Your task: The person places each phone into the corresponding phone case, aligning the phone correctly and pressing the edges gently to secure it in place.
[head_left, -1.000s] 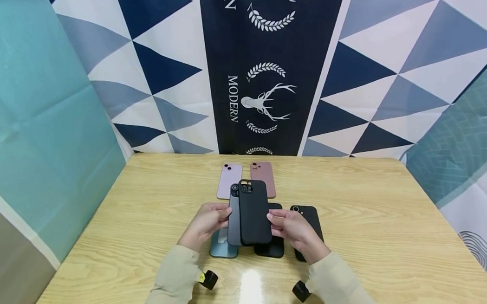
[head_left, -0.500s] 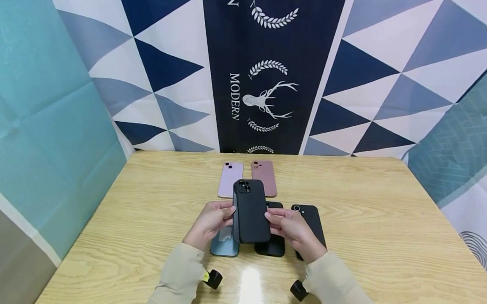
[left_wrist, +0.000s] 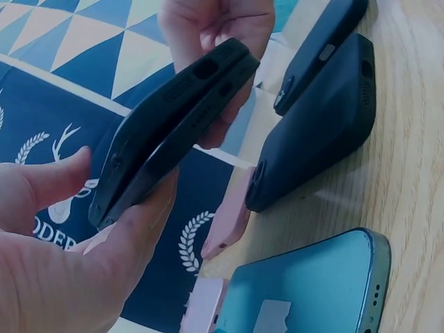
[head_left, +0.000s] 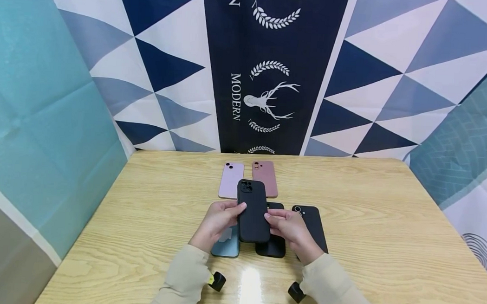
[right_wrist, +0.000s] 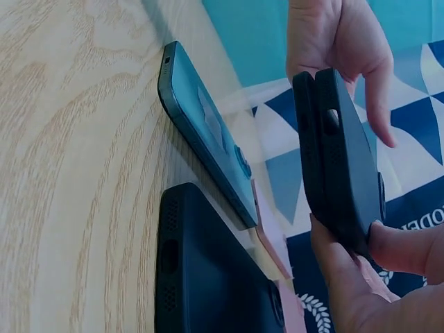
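Observation:
A black phone case lies over a dark phone, above the table. In the left wrist view the two are stacked at a slight angle, with a narrow gap between them. My right hand pinches both along the right side, its thumb on the case and its fingers beneath the phone. My left hand carries the left side on its fingers from below. Its thumb is raised clear of the case.
Under the hands lie a light-blue phone with a pale patch and a black-cased phone. Another black phone lies to the right. Behind are a lilac phone and a pink phone. Patterned cloth borders the table.
The phone, earlier sticking out left of the case, has slid rightward beneath it. My left hand has moved right with it, and its thumb has come up over the case's left edge.

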Demonstrator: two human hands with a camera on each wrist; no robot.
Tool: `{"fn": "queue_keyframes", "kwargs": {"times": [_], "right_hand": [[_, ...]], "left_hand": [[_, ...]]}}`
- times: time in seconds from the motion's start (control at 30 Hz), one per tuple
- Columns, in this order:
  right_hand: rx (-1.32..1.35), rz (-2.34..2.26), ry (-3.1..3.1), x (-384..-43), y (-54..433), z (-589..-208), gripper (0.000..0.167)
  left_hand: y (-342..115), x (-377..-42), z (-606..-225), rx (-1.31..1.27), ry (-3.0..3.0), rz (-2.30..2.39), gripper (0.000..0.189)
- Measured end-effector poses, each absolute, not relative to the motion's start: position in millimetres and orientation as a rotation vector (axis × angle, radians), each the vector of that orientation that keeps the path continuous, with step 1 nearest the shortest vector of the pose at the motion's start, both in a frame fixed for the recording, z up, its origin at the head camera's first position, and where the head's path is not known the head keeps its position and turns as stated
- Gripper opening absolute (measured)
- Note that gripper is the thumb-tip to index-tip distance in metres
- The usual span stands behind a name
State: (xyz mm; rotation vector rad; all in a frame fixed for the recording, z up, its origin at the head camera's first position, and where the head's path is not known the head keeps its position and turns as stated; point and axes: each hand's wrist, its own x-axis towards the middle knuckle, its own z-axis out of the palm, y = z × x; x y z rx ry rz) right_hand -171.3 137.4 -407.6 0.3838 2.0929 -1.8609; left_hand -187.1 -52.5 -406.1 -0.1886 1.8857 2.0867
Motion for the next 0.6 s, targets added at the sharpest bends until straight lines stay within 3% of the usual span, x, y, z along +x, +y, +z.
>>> {"fn": "queue_keyframes", "kwargs": {"times": [0.27, 0.6], "right_hand": [[0.355, -1.911, 2.043, -171, 140, -405, 0.041], [0.028, -1.822, 1.754, -166, 156, -407, 0.055]], "left_hand": [[-50, -185, -404, -0.182, 1.919, 2.090, 0.031], [-52, -184, -402, -0.194, 1.926, 2.144, 0.033]]}}
